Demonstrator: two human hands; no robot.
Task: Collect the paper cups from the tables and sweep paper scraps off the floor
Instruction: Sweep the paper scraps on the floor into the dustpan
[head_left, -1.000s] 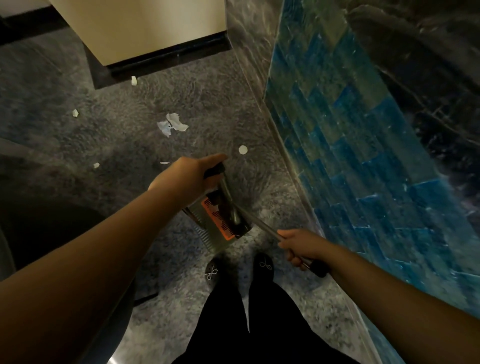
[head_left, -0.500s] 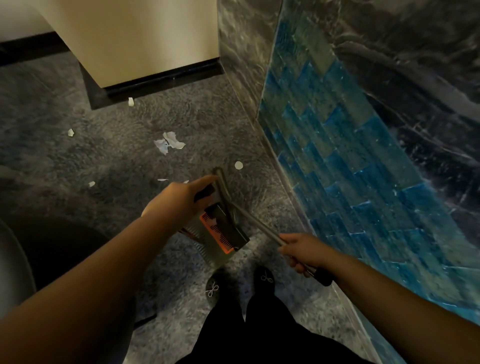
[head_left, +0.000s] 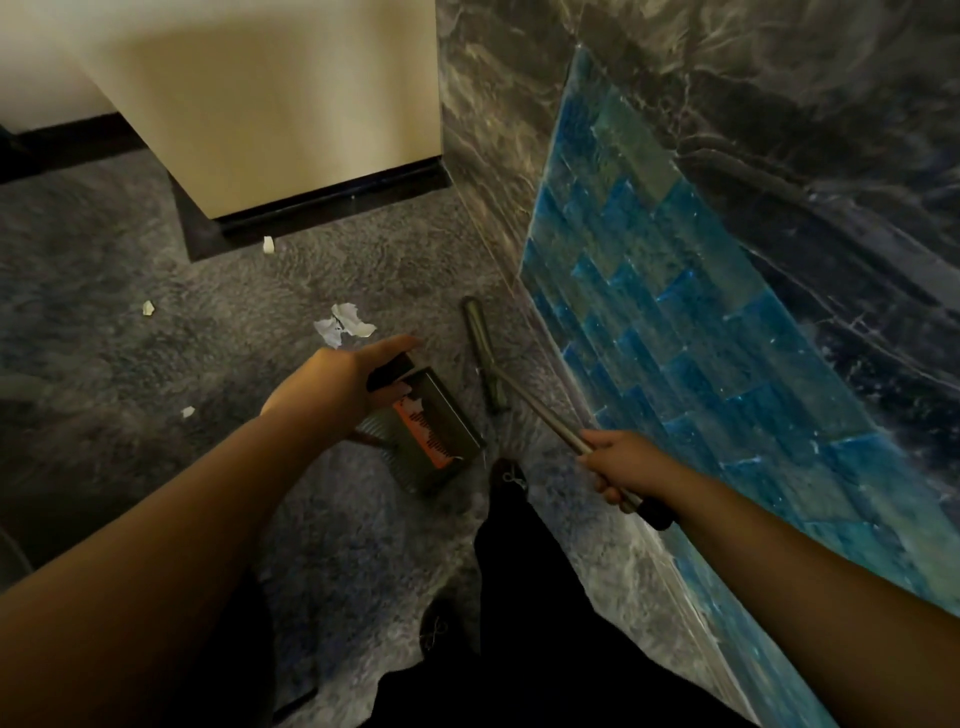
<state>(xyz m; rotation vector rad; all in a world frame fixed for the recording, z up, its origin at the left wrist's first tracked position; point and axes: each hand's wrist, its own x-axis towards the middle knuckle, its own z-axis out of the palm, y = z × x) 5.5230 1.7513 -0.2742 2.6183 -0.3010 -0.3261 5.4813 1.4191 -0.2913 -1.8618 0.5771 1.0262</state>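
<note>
We see our left hand (head_left: 343, 387) gripping the dustpan (head_left: 434, 439), its orange label (head_left: 423, 434) unreadable; right hand (head_left: 626, 465) clutches the broom (head_left: 519, 397)

My left hand (head_left: 343, 387) is extended toward 12 o'clock, fingers curled around a dark handle. My right hand (head_left: 626, 465), at 3 o'clock of the left, is fisted around a metal shaft. Both forearms are bare.
</note>
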